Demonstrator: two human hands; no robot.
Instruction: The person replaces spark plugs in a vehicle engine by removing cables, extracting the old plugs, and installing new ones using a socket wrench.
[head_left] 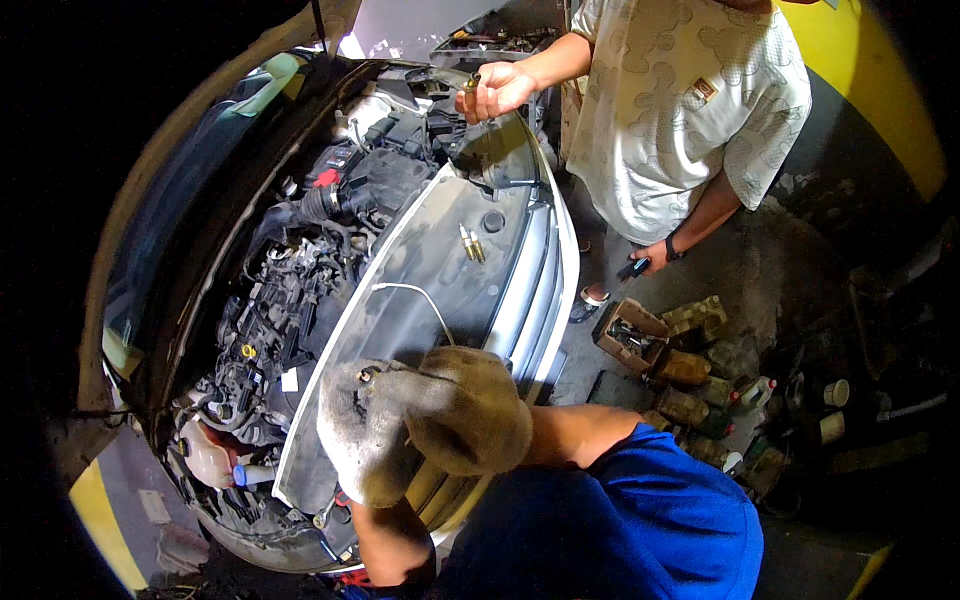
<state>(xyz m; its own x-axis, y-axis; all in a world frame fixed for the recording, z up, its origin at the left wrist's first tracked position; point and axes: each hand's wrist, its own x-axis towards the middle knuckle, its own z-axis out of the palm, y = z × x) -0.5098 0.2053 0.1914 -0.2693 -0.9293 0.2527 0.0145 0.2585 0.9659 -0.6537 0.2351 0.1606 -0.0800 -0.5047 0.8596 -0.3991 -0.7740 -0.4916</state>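
Left hand: wrapped in a pale, smudged cloth glove, raised from the lower edge with the wrist below and the knuckles up; its fingers are curled closed around a small metal piece.
Right hand: in a darker, shaded glove, brought in from the right with the forearm nearly level; its fingers bend toward the same piece and overlap the other glove. Whether it grips too, I cannot tell.
Car: hood up, engine exposed, the hands held above its front edge.
Co-worker: standing across the car's front in a pale patterned shirt, one raised hand pinching a small part, the other hanging low around a dark object.
Front panel: dark and dusty, between the engine and the grille, partly beneath the gloves.
Carton: open on the floor, with loose items inside, beside a cluster of dirty bottles.
Tank: pinkish, at the near corner of the engine bay.
Cord: thin, white, bowed across the panel, one end running to the gloves.
Plugs: two, slim, pale at one end and brassy at the other, lying side by side on the panel.
Piece: only its shiny, dark-centred end shows, at the top of the left glove.
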